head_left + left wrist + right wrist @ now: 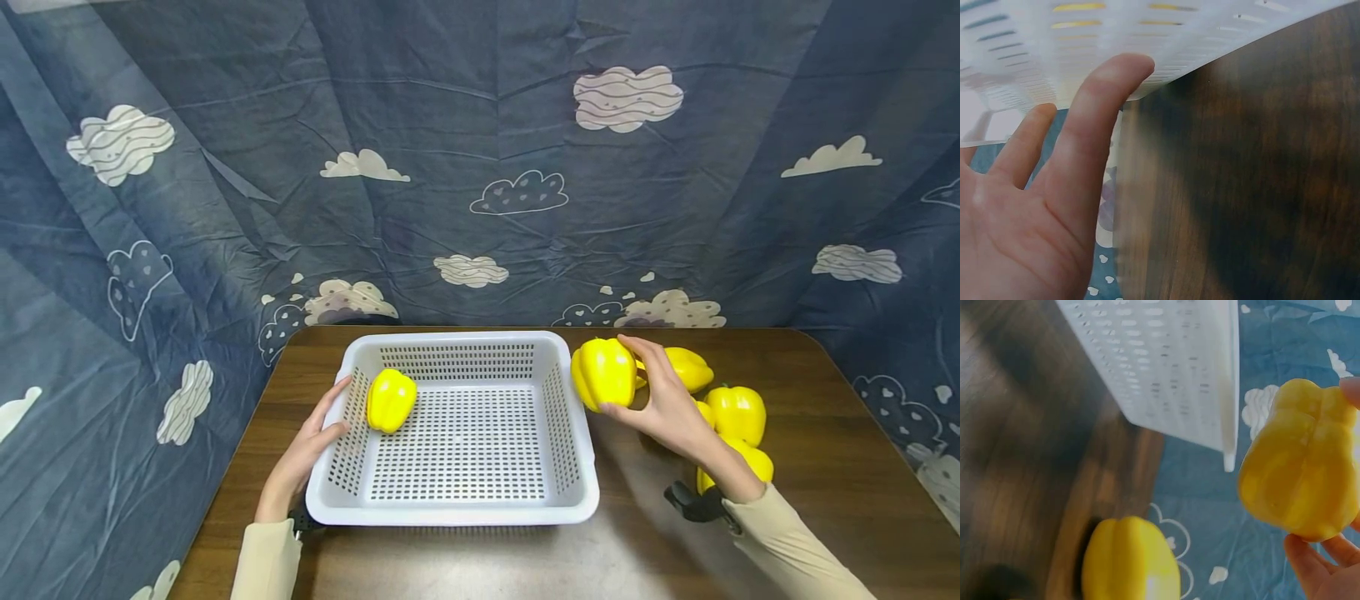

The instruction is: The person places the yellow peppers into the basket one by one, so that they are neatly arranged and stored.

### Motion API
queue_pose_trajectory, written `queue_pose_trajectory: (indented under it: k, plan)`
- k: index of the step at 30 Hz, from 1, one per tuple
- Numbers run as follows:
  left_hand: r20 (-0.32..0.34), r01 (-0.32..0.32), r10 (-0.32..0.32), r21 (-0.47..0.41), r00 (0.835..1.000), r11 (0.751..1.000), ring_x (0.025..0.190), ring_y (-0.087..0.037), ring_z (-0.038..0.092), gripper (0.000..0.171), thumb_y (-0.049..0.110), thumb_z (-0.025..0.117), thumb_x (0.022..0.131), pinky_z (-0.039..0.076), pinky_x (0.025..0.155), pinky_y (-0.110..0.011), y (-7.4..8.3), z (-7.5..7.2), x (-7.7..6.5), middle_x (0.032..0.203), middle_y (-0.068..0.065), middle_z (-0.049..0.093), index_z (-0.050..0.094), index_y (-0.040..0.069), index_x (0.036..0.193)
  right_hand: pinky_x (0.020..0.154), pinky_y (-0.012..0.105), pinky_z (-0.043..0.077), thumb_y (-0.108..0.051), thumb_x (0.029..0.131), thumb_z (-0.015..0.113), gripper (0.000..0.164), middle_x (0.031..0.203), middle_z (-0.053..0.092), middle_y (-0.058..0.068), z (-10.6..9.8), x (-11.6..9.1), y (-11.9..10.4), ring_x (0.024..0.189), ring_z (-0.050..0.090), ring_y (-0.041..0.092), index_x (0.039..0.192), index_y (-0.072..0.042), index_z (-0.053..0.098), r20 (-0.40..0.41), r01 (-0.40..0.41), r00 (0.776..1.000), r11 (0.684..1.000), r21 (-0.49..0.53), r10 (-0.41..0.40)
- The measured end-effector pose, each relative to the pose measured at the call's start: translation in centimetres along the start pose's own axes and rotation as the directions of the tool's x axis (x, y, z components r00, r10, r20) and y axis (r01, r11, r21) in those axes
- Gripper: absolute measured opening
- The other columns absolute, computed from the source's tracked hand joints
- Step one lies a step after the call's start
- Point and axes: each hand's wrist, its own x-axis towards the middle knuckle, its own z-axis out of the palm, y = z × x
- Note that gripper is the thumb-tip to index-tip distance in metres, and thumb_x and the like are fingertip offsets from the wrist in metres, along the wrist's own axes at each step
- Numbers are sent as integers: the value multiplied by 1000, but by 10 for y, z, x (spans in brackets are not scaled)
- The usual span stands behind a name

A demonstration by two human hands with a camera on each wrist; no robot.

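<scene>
A white perforated plastic basket (457, 512) sits on the wooden table, with one yellow bell pepper (392, 401) lying inside at its left end. My left hand (303, 454) rests against the basket's left side, its fingers fairly straight and the thumb touching the wall in the left wrist view. Beside the basket's right rim, my right hand (667, 408) grips another yellow bell pepper (603, 373) between thumb and fingers. The right wrist view shows this pepper raised, at about the height of the rim.
Several more yellow peppers (737, 414) lie on the table (825, 467) to the right, behind and beneath the right forearm. A dark blue curtain (480, 242) with cloud prints hangs along the table's back edge. A black strap (693, 502) is at the right wrist.
</scene>
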Motion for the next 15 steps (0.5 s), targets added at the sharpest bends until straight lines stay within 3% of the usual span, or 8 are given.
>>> queue_pose_trajectory:
  k: [15]
  plan:
    - [-10,5,-5,-12,1000,1000,124,-52,35,67,3,42,94,48,84,-55,1,1,-1,158,-16,5,17,22,153,96,56,40,-15,69,85,92,141,32,17,14,17,-27,123,37,33,144,-5,33,58,37,997,995,91,-42]
